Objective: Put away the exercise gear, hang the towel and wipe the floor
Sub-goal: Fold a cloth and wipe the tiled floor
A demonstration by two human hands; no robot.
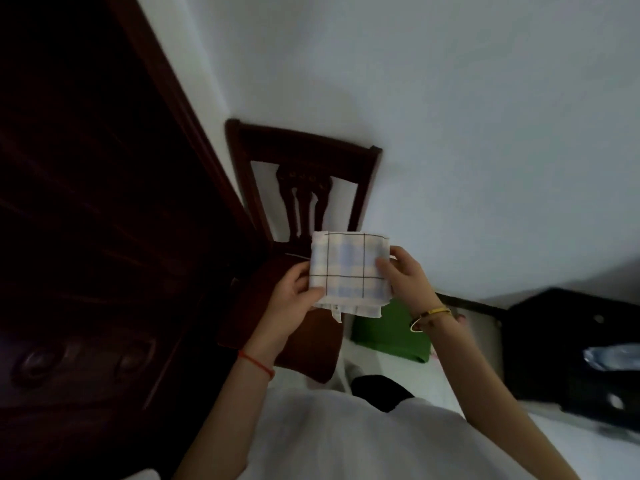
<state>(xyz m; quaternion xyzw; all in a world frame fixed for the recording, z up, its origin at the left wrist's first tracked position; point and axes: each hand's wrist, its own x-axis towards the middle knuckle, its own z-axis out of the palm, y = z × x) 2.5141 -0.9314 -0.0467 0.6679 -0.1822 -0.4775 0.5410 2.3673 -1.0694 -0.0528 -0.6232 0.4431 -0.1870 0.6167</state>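
A folded checked towel (348,268), white with pale blue squares and dark lines, is held up in front of me over a dark wooden chair (301,157). My left hand (294,294) grips its lower left corner, thumb on top. My right hand (403,271) pinches its right edge, thumb on the front. A small label hangs from the towel's bottom edge. A green mat-like object (384,336) lies on the floor under my right wrist, partly hidden by the towel and my arm.
A dark wooden cabinet or door (86,220) fills the left side, close to the chair. A white wall (450,116) rises behind the chair. A black piece of furniture (571,344) holding a clear plastic item (611,356) stands at the right. The floor is white.
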